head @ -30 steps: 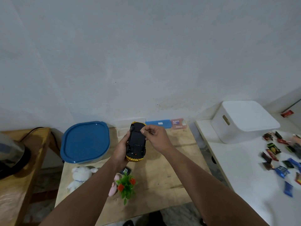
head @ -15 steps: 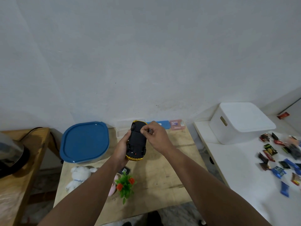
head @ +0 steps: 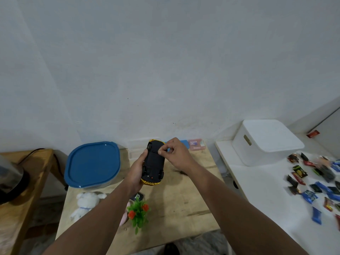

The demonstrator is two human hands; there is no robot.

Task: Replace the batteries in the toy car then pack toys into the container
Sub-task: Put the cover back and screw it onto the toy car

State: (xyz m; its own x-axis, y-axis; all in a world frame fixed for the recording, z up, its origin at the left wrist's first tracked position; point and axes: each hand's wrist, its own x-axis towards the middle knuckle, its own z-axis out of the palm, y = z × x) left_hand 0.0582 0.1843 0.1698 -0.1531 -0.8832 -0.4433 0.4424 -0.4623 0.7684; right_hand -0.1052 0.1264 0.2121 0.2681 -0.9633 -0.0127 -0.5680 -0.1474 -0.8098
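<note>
Wooden worktop (head: 180, 196) below; left hand (head: 137, 172) grips upturned black-and-gold plastic toy car (head: 153, 163), right hand (head: 174, 154) pinching at its battery cover. Next: lift cover off.

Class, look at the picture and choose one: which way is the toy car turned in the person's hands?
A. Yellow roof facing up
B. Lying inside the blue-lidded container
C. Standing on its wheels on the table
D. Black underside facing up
D: the toy car shows its black underside and wheels to the camera, gripped by the left hand above the table, while the right hand pinches at its far end.
</note>
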